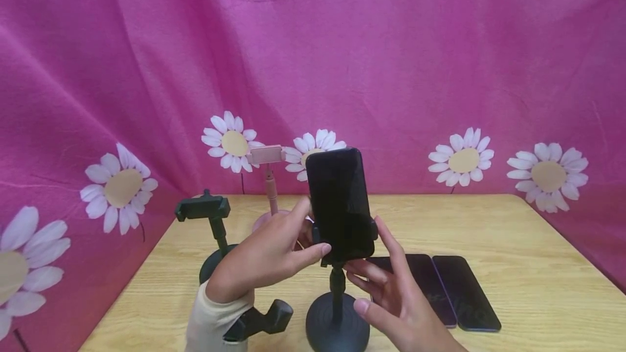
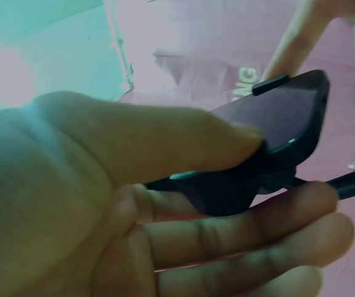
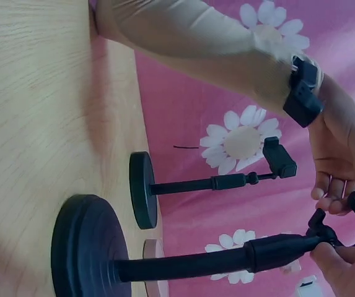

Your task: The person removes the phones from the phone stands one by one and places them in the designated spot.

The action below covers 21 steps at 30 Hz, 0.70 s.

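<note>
A black smartphone [image 1: 339,202] stands upright, slightly tilted, in the clamp of a black phone stand [image 1: 337,322] with a round base. My left hand [image 1: 266,254] holds the phone's lower left side, thumb on the front edge and fingers behind; the left wrist view shows the thumb [image 2: 183,139] over the clamp's side. At the right clamp arm, the index finger of my right hand [image 1: 398,297] touches the side. Its other fingers bend near the stand's neck, and the thumb stands apart. In the right wrist view, a fingertip is by the joint under the clamp [image 3: 326,234].
Left of the hands stands a dark green phone stand [image 1: 202,208], with a pink phone stand [image 1: 266,155] farther back. Two dark phones lie side by side on the wooden table [image 1: 538,265], one [image 1: 467,295] right of the other [image 1: 430,284]. A pink flowered cloth [image 1: 391,69] hangs behind.
</note>
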Each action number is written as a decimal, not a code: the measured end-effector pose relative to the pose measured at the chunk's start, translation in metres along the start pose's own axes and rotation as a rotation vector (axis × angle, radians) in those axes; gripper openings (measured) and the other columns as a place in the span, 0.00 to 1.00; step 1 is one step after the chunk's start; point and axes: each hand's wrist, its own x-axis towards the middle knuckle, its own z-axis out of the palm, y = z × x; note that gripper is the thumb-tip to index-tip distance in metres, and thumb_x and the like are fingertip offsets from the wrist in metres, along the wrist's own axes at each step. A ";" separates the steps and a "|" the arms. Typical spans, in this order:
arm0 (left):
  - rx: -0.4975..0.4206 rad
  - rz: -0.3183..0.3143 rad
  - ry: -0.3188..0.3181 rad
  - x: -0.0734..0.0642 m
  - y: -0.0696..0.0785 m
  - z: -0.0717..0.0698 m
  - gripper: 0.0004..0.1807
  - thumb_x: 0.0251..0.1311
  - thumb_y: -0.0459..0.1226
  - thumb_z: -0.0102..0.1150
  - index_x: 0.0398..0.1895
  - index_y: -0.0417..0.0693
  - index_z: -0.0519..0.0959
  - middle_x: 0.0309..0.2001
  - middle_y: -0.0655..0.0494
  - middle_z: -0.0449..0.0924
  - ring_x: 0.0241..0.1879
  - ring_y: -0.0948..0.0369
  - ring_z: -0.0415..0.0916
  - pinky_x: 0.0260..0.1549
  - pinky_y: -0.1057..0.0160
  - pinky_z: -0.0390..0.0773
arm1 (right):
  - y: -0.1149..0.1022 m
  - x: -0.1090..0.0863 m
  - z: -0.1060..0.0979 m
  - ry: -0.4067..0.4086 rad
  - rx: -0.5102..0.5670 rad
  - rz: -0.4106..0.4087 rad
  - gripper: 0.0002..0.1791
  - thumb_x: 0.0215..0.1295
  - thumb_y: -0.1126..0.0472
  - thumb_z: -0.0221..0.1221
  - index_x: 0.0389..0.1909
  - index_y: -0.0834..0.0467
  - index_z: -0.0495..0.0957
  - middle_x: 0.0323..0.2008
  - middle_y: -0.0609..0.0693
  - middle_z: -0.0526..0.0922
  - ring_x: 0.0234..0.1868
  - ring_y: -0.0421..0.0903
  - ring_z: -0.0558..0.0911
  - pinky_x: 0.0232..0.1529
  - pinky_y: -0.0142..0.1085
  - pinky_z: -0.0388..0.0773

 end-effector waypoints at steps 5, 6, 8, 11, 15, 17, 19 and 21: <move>0.033 -0.024 -0.033 0.001 -0.003 -0.002 0.21 0.60 0.41 0.65 0.52 0.51 0.67 0.29 0.69 0.82 0.26 0.73 0.76 0.34 0.61 0.72 | -0.012 0.006 -0.003 0.177 -0.394 0.019 0.48 0.65 0.65 0.60 0.75 0.38 0.41 0.61 0.54 0.73 0.58 0.45 0.76 0.55 0.32 0.74; 0.034 -0.028 -0.038 0.001 -0.004 -0.002 0.21 0.60 0.41 0.64 0.53 0.51 0.67 0.29 0.68 0.82 0.26 0.73 0.76 0.33 0.61 0.73 | -0.016 0.009 -0.004 0.225 -0.488 0.009 0.48 0.63 0.63 0.62 0.75 0.37 0.44 0.60 0.51 0.74 0.57 0.43 0.77 0.54 0.32 0.74; 0.026 -0.022 -0.052 0.001 -0.005 -0.002 0.21 0.61 0.41 0.63 0.54 0.51 0.69 0.30 0.68 0.83 0.28 0.73 0.77 0.33 0.62 0.74 | -0.023 0.018 -0.005 0.310 -0.612 -0.042 0.48 0.61 0.62 0.65 0.74 0.37 0.47 0.61 0.46 0.72 0.57 0.41 0.76 0.55 0.32 0.74; 0.002 -0.003 -0.086 0.002 -0.008 -0.003 0.21 0.63 0.41 0.61 0.58 0.51 0.70 0.33 0.66 0.84 0.31 0.73 0.79 0.34 0.64 0.76 | -0.033 0.035 -0.002 0.389 -0.721 -0.204 0.52 0.56 0.64 0.68 0.75 0.41 0.47 0.63 0.46 0.70 0.61 0.43 0.73 0.58 0.36 0.72; 0.024 0.021 -0.108 0.003 -0.012 -0.004 0.20 0.65 0.45 0.59 0.58 0.51 0.73 0.33 0.67 0.84 0.32 0.74 0.79 0.35 0.64 0.76 | -0.036 0.058 0.012 0.456 -0.835 -0.385 0.55 0.50 0.62 0.71 0.76 0.48 0.48 0.63 0.52 0.70 0.61 0.48 0.72 0.58 0.47 0.72; 0.053 0.032 -0.096 0.002 -0.013 -0.005 0.18 0.65 0.47 0.57 0.54 0.52 0.75 0.31 0.68 0.83 0.31 0.74 0.78 0.35 0.64 0.75 | -0.036 0.067 0.019 0.488 -0.891 -0.434 0.57 0.49 0.59 0.72 0.76 0.50 0.47 0.62 0.54 0.71 0.60 0.49 0.72 0.55 0.51 0.73; 0.058 0.049 -0.085 0.001 -0.014 -0.006 0.14 0.66 0.47 0.56 0.50 0.53 0.77 0.31 0.69 0.82 0.31 0.74 0.78 0.35 0.64 0.76 | -0.034 0.075 0.025 0.522 -0.934 -0.449 0.58 0.48 0.56 0.73 0.76 0.52 0.47 0.62 0.55 0.70 0.59 0.50 0.71 0.53 0.53 0.73; 0.042 0.052 -0.077 0.000 -0.015 -0.007 0.11 0.66 0.46 0.56 0.46 0.54 0.78 0.31 0.69 0.81 0.31 0.72 0.77 0.35 0.64 0.77 | -0.033 0.082 0.029 0.557 -0.959 -0.444 0.59 0.47 0.54 0.73 0.76 0.51 0.46 0.62 0.55 0.70 0.57 0.49 0.72 0.50 0.51 0.75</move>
